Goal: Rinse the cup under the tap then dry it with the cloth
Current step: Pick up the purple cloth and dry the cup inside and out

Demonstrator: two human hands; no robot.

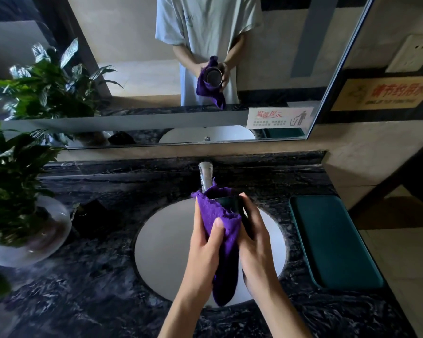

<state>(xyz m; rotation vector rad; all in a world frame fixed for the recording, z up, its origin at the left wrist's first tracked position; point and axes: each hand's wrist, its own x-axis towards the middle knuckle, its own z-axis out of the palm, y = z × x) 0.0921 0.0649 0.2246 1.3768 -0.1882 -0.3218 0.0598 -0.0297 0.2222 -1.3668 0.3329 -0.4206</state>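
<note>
Standing at the left edge of the dark, veined marble counter (88,284) is one leafy green plant (15,172) in a rounded clear glass bowl (37,242). Right of it, an oval white basin (161,250) is sunk into the stone, with a single chrome tap (205,178) rising behind it. Over the basin, the left hand (205,242) curls round a fuzzy purple cloth (225,254), thumb pressing the fabric against the one cup (230,203). The cup is dark and smooth, cylindrical, wrapped on its left side by the cloth; its long axis tilts away from the person, mouth toward the tap and mirror. The right hand (253,240) grips the cup's bare right side, fingers wrapped round it. The cloth's loose end hangs down between the wrists. Farther right lies one flat teal mat (335,242) with rounded corners. Above, the mirror (137,76) reflects the cup's round open mouth.
</note>
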